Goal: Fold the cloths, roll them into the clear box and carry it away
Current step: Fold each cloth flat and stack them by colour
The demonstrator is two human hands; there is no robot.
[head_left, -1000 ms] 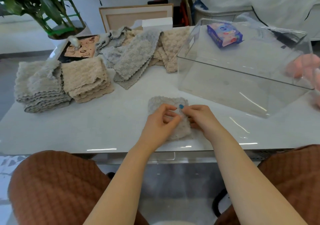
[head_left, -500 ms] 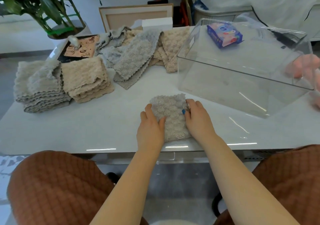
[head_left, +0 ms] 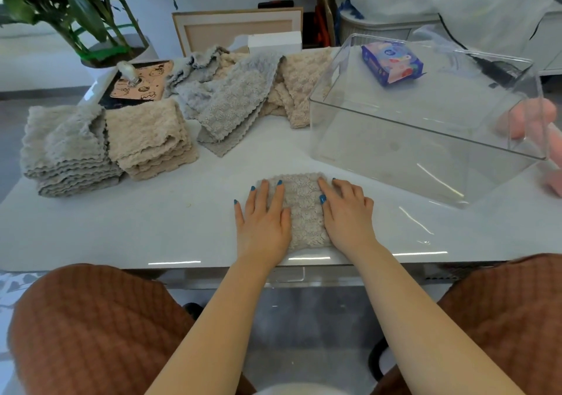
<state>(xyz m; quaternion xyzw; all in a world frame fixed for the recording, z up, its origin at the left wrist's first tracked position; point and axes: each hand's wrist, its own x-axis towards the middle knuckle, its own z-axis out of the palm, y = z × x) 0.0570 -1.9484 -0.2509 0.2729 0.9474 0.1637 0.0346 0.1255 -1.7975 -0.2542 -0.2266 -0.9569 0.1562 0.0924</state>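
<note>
Head view is looking down at a white tabletop [head_left: 121, 227], where a person is sitting with both arms reaching forward.

Well off to the left of the left hand, a grey stack [head_left: 67, 151] of folded cloths is sitting. A beige stack [head_left: 149, 139] is sitting right beside it, touching its side. Farther back from those stacks, a green plant [head_left: 76, 8] is standing in a pot.

Beyond both hands, a loose pile [head_left: 231, 102] of grey and beige cloths is lying in a messy heap, not folded.

The left hand [head_left: 263, 224] is lying flat with its fingers straight. It is pressing down on the left side of a small folded cloth [head_left: 304, 209], and its outer fingers are resting on the tabletop. It is not grabbing anything.

The folded cloth is lying flat between the two hands, close to the near edge of the tabletop.

The right hand [head_left: 346, 215] is pressing on the right side of that cloth, palm down and fingers spread. It is not grabbing anything either.

Just past the right hand and off to its right, the clear box [head_left: 410, 163] is standing on the tabletop, apart from the cloth. A blue packet [head_left: 392, 63] is showing at the far side of the box. I cannot tell if it is inside the box or behind it.
</note>
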